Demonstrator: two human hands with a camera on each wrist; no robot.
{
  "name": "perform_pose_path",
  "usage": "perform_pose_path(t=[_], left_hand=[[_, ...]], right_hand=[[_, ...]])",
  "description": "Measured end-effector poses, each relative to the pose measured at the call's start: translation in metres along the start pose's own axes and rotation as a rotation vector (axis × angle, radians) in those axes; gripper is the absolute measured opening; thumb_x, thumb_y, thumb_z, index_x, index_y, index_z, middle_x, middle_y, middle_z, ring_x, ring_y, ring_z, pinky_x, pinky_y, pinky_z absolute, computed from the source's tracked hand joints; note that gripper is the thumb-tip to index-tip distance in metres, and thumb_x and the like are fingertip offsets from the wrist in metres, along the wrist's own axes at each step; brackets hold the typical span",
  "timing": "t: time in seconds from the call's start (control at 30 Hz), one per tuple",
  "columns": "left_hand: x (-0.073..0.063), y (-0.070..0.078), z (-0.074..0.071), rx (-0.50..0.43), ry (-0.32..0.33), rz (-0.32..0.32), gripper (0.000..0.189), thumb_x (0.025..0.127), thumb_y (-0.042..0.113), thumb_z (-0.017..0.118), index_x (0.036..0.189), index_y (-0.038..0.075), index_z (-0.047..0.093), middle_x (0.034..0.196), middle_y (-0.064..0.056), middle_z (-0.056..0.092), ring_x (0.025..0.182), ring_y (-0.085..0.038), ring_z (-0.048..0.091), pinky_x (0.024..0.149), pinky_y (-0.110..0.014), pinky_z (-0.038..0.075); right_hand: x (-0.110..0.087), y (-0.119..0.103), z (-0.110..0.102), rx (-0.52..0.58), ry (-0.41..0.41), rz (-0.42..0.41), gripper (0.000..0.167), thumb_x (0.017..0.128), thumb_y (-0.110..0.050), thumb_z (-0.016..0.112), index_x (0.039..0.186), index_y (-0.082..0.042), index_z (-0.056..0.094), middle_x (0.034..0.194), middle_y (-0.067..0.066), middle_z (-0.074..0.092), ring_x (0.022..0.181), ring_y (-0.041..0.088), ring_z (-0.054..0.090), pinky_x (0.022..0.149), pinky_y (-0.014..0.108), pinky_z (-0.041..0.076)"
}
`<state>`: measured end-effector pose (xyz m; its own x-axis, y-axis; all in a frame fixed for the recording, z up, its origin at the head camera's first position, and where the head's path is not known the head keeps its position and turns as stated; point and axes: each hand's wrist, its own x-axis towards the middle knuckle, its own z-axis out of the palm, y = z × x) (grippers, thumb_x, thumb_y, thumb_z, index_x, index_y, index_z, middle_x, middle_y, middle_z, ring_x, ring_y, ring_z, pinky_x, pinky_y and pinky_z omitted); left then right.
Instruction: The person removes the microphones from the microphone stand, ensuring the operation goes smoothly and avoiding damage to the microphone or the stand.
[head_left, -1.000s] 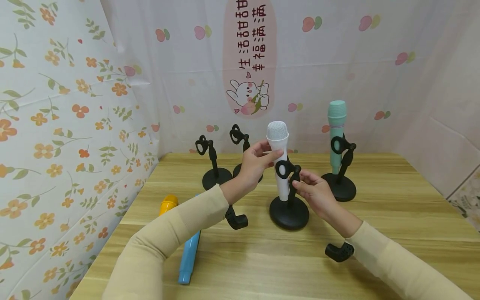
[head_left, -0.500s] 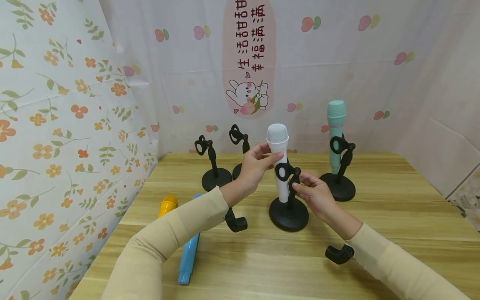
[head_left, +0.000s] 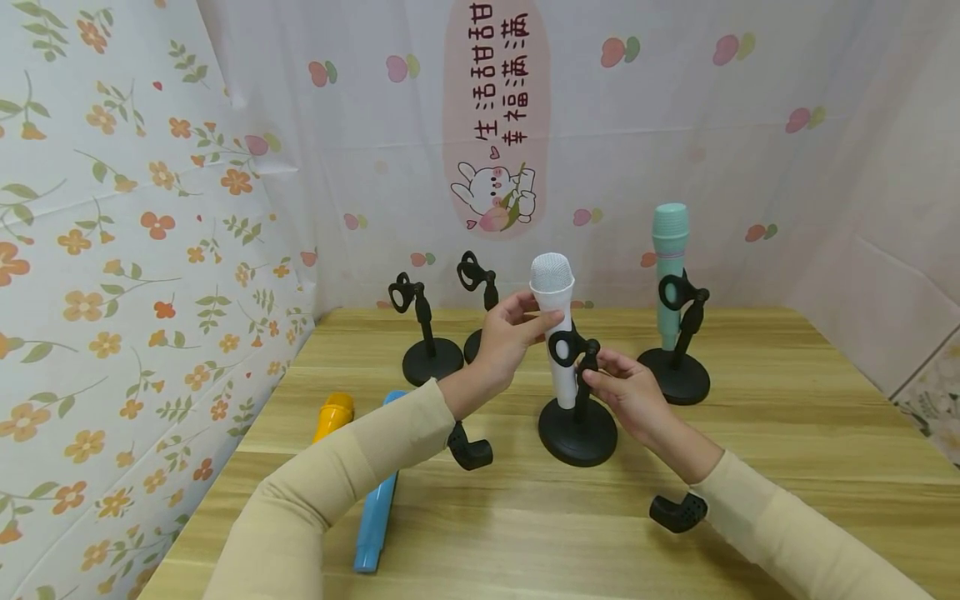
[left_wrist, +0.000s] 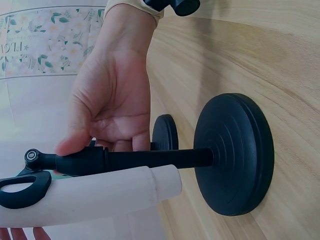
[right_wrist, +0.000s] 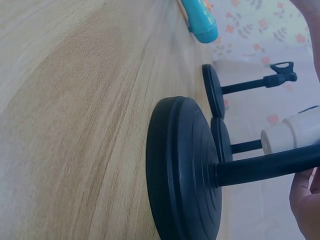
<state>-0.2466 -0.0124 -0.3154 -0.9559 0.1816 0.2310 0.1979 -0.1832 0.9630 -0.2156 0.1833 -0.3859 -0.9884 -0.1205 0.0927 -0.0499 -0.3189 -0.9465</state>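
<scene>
White microphone (head_left: 553, 302): one, right of the left grip (head_left: 506, 337), whose fingers and thumb pinched it below the head. Long axis near vertical, slightly tilted; lower end stood apart from the base below. Right grip (head_left: 632, 392): pinched the post of a black stand (head_left: 578, 435), just beside the microphone. Clip ring (left_wrist: 37, 192) overlapped the body; encirclement could not be told. Toward the tabletop (head_left: 525, 533)'s far edge: teal microphone (head_left: 670, 237) at another stand (head_left: 675, 379), right; two bare stands (head_left: 432, 364), left. By the left edge: blue microphone (head_left: 377, 518), yellow microphone (head_left: 333, 414), both partly sleeve-covered.
</scene>
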Motion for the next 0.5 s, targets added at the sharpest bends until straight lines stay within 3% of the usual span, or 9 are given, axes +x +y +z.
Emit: perform_pose_path(t=[0.3,0.5], left_hand=[[0.0001,-0.0031,-0.0021,-0.012,0.001,0.007,0.036,0.087,0.014,0.076,0.119,0.006,0.063,0.110,-0.006,0.066,0.096,-0.020,0.061,0.085,-0.035,0.054],[-0.0006,-0.0028,-0.0025,-0.017,0.001,0.013,0.036,0.087,0.014,0.075,0.120,0.006,0.063,0.111,-0.007,0.066,0.096,-0.020,0.062,0.085,-0.036,0.054]], right_hand=[[0.0016,-0.0003,0.0020,-0.016,0.011,0.030,0.025,0.092,0.002,0.064,0.091,-0.022,0.071,0.096,-0.002,0.062,0.091,0.010,0.064,0.085,0.026,0.053],[0.0015,-0.0003,0.0026,-0.011,0.005,0.028,0.024,0.092,0.002,0.064,0.091,-0.022,0.071,0.097,-0.002,0.063,0.092,0.011,0.064,0.085,0.026,0.053]])
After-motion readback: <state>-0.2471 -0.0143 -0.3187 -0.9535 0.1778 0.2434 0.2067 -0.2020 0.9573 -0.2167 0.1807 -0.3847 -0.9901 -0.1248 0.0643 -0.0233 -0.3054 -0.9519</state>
